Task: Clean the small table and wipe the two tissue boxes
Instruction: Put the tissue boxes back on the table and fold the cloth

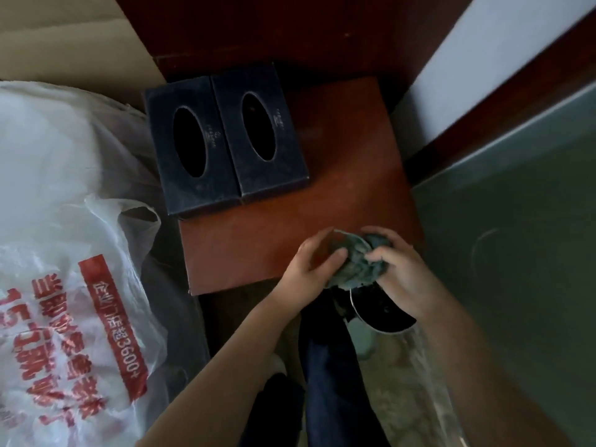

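Black tissue boxes (190, 150) are lying on a reddish-brown desk (338, 188) near a grey-green cloth (358, 266) and a red-lettered white bag (64, 221).

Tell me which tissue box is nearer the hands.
The right box, closer to the cloth they grip; the left box sits beside the white bag.

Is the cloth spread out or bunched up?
Bunched up: the cloth sits crumpled in a wad between left hand and right hand.

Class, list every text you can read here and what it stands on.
"3600+": red banner on the white plastic bag, after blurred Chinese characters.
"15": large red print, same bag.
Left tissue box and right tissue box: small marks beside the openings, too small to read.
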Available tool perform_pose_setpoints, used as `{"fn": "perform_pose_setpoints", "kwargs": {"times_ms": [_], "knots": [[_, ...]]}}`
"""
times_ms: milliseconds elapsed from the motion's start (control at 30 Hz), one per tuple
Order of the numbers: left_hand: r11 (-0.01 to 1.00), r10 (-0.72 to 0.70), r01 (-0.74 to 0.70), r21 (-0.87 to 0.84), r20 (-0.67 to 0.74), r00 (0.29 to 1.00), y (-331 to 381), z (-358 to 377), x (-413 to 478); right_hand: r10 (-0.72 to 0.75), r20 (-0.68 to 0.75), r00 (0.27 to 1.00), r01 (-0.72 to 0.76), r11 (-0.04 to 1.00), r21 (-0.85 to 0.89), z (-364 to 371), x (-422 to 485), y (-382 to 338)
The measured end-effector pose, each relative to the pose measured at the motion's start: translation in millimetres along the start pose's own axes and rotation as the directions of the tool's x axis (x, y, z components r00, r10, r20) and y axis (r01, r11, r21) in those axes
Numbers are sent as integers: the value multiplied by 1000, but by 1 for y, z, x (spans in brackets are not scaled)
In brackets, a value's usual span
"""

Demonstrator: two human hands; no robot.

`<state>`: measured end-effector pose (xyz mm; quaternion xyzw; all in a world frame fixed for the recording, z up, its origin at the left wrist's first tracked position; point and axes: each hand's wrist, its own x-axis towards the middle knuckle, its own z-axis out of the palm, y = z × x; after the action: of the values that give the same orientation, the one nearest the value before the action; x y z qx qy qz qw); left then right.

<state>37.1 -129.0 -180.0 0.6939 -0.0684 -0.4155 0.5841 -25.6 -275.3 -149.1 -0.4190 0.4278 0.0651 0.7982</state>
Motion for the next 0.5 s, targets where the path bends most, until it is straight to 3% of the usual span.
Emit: {"fn": "perform_pose_setpoints", "kwargs": {"times_ms": [67,200,333,500], "knots": [[975,-116,131,-182,86,989,-6,7,-19,2,37,999,-5,996,90,-14,-22,21],[964,-190,213,-161,150,970,-15,23,-42,-9,154,988,7,1000,13,-39,-53,47],[946,-245,285,-156,233,941,-17,40,-47,-49,-38,998,48,999,-12,-60,-64,64],[938,-261,301,-171,220,940,-36,65,-49,-178,-47,983,168,973,-159,-97,-74,77]]}}
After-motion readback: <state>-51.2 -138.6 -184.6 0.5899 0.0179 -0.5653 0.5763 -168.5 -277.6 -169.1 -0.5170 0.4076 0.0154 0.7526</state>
